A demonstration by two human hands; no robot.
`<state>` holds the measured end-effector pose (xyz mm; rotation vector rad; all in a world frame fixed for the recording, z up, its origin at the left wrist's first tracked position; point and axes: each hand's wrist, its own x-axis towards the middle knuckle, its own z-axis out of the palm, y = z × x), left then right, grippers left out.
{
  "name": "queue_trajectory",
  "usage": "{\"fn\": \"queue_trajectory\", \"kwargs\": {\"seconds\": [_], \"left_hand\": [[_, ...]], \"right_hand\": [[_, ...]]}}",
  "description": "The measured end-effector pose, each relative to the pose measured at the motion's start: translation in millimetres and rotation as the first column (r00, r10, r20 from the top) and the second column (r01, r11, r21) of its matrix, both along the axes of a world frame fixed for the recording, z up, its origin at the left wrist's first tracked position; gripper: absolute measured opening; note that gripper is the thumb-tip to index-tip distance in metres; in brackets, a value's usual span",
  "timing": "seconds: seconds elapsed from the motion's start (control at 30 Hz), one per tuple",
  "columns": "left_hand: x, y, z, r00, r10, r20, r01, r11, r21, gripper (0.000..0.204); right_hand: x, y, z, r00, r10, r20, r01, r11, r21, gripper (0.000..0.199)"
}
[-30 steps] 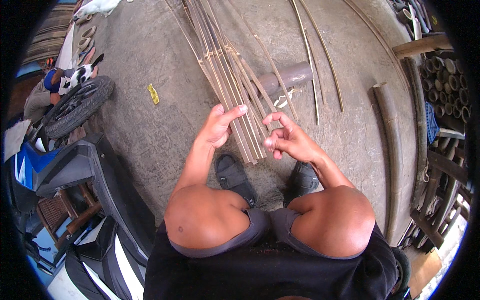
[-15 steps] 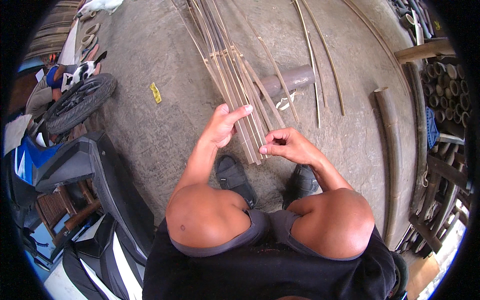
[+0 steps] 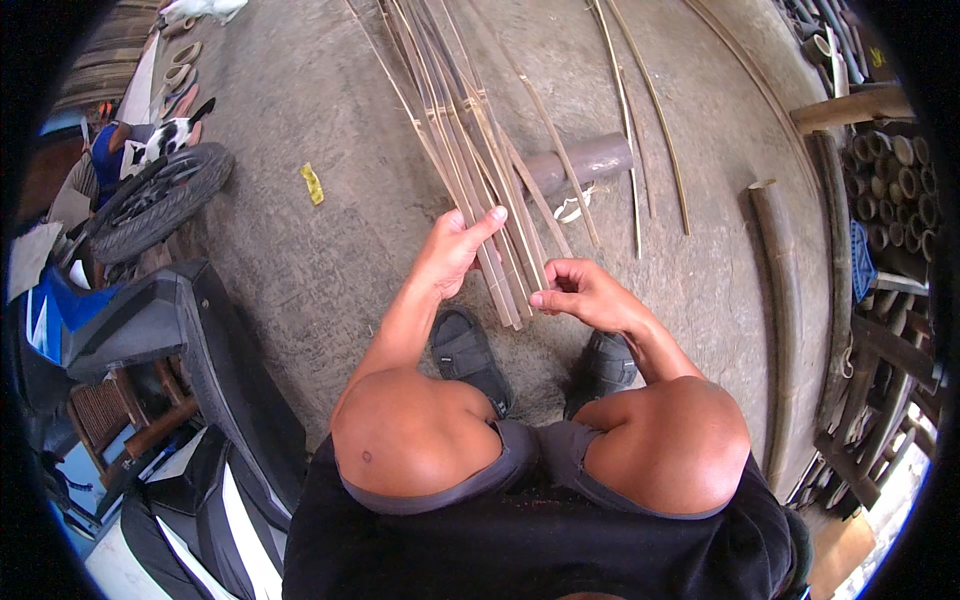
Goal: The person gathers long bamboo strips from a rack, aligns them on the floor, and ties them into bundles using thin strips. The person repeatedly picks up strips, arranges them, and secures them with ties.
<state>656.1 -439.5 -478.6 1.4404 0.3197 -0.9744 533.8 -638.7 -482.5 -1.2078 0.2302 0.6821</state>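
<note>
A bundle of long, thin bamboo strips runs from the far floor toward my knees. My left hand is closed round the bundle from the left, its thumb lying across the top. At the near right edge of the bundle, my right hand pinches the end of one strip between thumb and fingers. The near ends of the strips stick out past both hands, above the floor between my sandals. Fingers of the left hand under the bundle are hidden.
A dark bamboo tube lies crosswise beyond my right hand, a pale loop beside it. Loose strips lie farther right, near a long bamboo pole. On the left stand a motorcycle and a black-and-white cat.
My right hand has shifted slightly right with the strip end it pinches. The strips have spread a little, and my left hand has stayed nearly in place.
</note>
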Motion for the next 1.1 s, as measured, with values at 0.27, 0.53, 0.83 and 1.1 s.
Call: {"fn": "queue_trajectory", "kwargs": {"seconds": [0.27,0.53,0.83,1.1], "left_hand": [[-1.1,-1.1,-0.4,0.998,0.001,0.061,0.001,0.999,-0.046,0.027],[-1.0,2.2,-5.4,0.998,0.027,0.055,-0.022,0.994,-0.105,0.024],[-1.8,1.6,-5.0,0.999,0.039,0.020,-0.036,0.990,-0.133,0.030],[-5.0,-0.1,-14.3,0.997,0.081,-0.009,-0.081,0.975,-0.206,0.030]], "right_hand": [[6.3,-2.1,15.3,0.984,-0.015,-0.180,0.024,0.998,0.050,0.015],[9.6,-2.7,9.7,0.986,0.048,-0.157,-0.030,0.993,0.116,0.018],[9.4,0.6,1.7,0.987,0.058,-0.148,-0.042,0.993,0.111,0.023],[8.9,5.4,-17.2,1.000,-0.014,-0.024,0.016,0.996,0.083,0.020]]}}
